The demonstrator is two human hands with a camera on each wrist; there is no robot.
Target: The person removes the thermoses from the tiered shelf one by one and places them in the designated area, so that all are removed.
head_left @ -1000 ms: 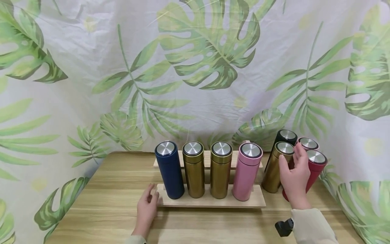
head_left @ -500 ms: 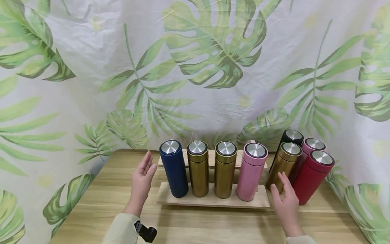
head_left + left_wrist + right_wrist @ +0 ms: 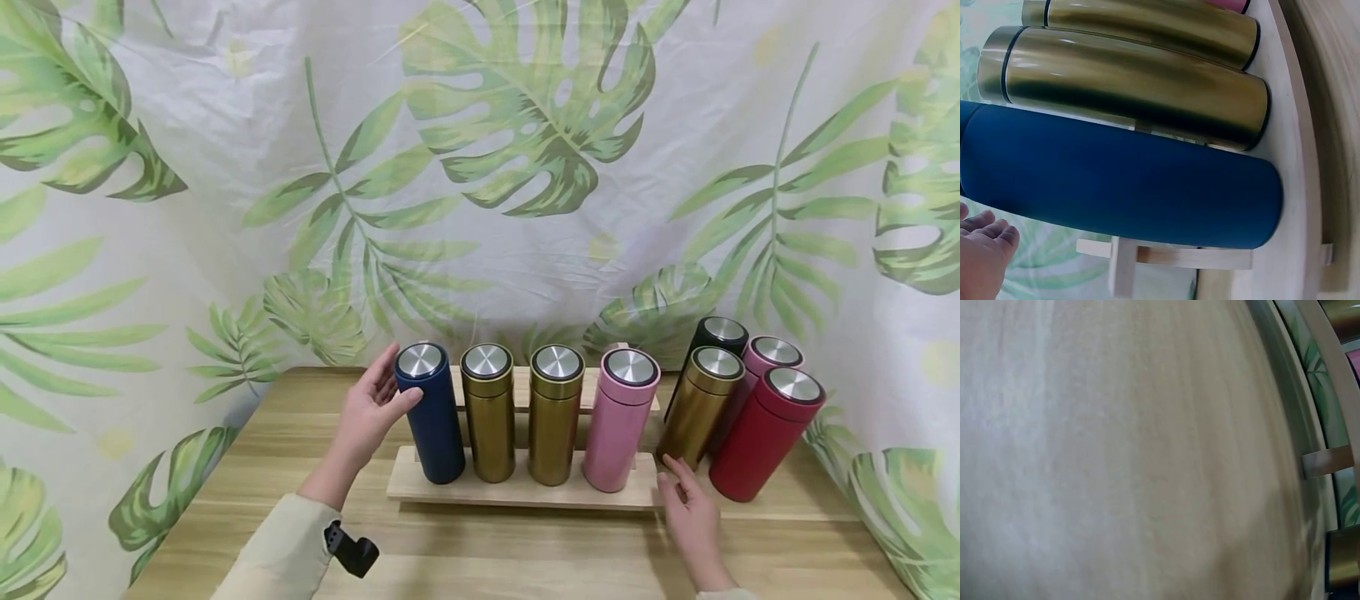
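In the head view my left hand (image 3: 371, 410) is at the upper left side of the dark blue thermos bottle (image 3: 438, 433), its thumb overlapping the bottle's front. The left wrist view shows the fingers (image 3: 997, 236) slightly curved, a small gap from the blue bottle (image 3: 1122, 175). That bottle stands upright on the lower board of a light wooden rack (image 3: 525, 493), beside two gold thermos bottles (image 3: 489, 433) and a pink one (image 3: 617, 437). My right hand (image 3: 693, 521) is beside the rack's right end, fingers extended; whether they touch it is unclear.
Right of the rack, a red thermos bottle (image 3: 765, 442), a gold one (image 3: 699, 408), another pink one (image 3: 776, 352) and a black one (image 3: 720, 331) stand close together on the wooden table (image 3: 525, 554). A leaf-print cloth (image 3: 480, 275) hangs behind.
My left hand has risen from the rack's left end to the top of the blue bottle. My right hand has come down from the right-hand bottles to the rack's right end.
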